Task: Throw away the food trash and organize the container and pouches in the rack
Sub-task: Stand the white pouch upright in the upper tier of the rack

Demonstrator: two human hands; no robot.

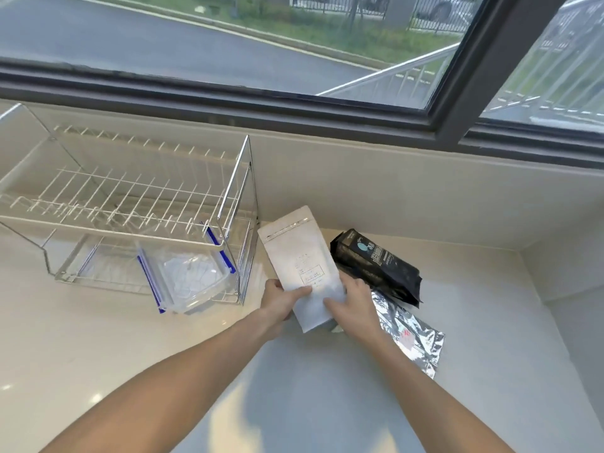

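Observation:
A white zip pouch (pixel 299 253) is held tilted above the counter, its sealed top pointing away from me. My left hand (pixel 281 300) grips its lower left edge and my right hand (pixel 351 304) grips its lower right. A black pouch (pixel 376 266) lies on the counter just right of it, and a silver foil pouch (pixel 411 335) lies flat nearer to me. On the left stands a two-tier wire rack (pixel 130 197). A clear plastic container with blue clips (pixel 188 277) sits on its lower tier, sticking out at the front.
The pale counter (pixel 98 354) ends at a low wall under a dark-framed window (pixel 294 103). A side wall (pixel 562 273) closes the counter on the right. The rack's upper tier holds nothing.

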